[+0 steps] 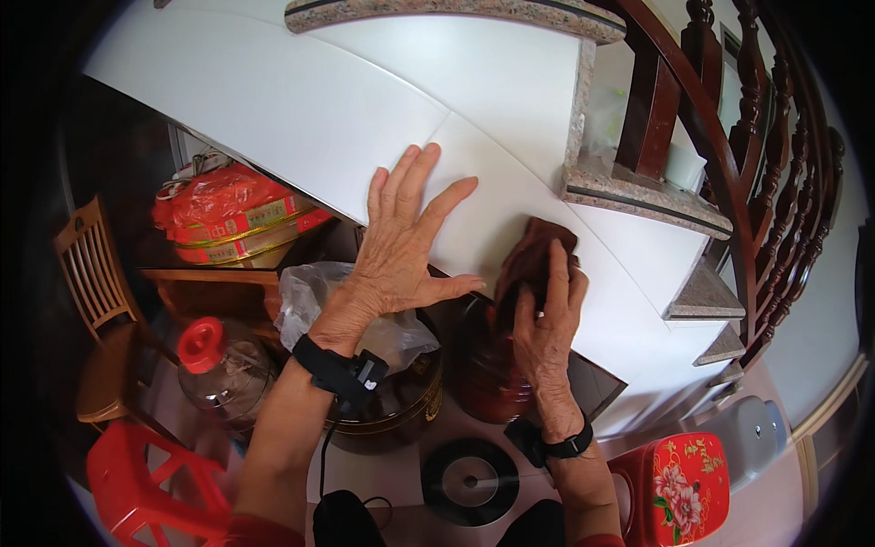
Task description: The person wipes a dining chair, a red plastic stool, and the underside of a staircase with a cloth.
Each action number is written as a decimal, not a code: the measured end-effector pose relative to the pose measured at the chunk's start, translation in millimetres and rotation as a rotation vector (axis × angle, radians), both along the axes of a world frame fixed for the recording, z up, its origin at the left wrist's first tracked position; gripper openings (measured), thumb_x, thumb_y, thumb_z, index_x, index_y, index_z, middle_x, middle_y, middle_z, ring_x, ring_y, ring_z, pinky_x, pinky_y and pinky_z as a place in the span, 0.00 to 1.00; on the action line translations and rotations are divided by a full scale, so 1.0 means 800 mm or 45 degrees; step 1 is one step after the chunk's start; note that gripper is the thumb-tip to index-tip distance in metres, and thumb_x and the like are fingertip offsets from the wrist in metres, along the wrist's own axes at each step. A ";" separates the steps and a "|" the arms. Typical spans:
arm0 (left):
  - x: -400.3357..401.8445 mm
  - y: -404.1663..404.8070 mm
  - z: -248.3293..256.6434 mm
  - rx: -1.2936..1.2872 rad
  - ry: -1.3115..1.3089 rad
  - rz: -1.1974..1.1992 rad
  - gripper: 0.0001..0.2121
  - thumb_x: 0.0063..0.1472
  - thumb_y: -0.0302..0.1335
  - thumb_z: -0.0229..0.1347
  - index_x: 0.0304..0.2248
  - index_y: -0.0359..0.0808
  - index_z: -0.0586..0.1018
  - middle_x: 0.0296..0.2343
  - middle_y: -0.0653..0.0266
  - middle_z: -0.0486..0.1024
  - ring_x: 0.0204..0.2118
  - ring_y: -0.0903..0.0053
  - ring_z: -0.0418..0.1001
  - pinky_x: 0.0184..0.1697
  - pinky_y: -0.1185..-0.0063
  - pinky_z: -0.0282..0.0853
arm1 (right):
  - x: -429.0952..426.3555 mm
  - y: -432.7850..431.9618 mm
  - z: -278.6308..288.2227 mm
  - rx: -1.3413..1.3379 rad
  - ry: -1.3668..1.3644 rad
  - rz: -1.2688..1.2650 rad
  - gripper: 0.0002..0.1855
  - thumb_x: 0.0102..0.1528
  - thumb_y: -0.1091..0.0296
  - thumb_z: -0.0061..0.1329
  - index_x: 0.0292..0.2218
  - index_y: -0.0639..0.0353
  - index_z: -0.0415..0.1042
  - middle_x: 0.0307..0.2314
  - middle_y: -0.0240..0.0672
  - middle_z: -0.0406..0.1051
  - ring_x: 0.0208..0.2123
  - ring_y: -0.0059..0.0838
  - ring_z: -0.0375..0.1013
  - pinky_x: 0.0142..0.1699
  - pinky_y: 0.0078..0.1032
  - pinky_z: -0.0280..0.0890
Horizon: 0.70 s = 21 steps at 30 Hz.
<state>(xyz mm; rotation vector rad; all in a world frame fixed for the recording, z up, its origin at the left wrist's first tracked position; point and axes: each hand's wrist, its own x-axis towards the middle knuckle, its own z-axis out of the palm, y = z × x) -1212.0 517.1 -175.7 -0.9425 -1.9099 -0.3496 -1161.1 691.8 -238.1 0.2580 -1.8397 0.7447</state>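
My left hand [403, 239] rests with fingers spread on the white tiled side panel [519, 164] of a staircase, holding nothing. To its right, my right hand [554, 308] presses a dark brown cloth [536, 260] against the lower part of the same panel. Both wrists wear black straps with small devices. Beneath my right hand stands a dark red rounded jar [489, 376]. A clear plastic bag [403, 338] lies over a large dark glazed vessel [396, 417] under my left wrist.
Granite step edges [642, 198] and a dark wooden banister [724, 137] rise at right. At left are a wooden chair [102, 287], a red-lidded clear jar [225, 369] and a red plastic stool [137, 478]. A red floral-topped stool [687, 485] stands lower right.
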 end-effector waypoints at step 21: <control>-0.004 0.063 -0.024 0.500 0.222 -0.182 0.14 0.33 0.16 0.48 0.26 0.34 0.64 0.29 0.60 0.64 0.33 0.64 0.61 0.36 0.72 0.52 | -0.019 0.044 0.026 0.129 0.289 -0.280 0.28 0.43 0.78 0.44 0.47 0.55 0.59 0.47 0.44 0.51 0.49 0.43 0.51 0.46 0.32 0.54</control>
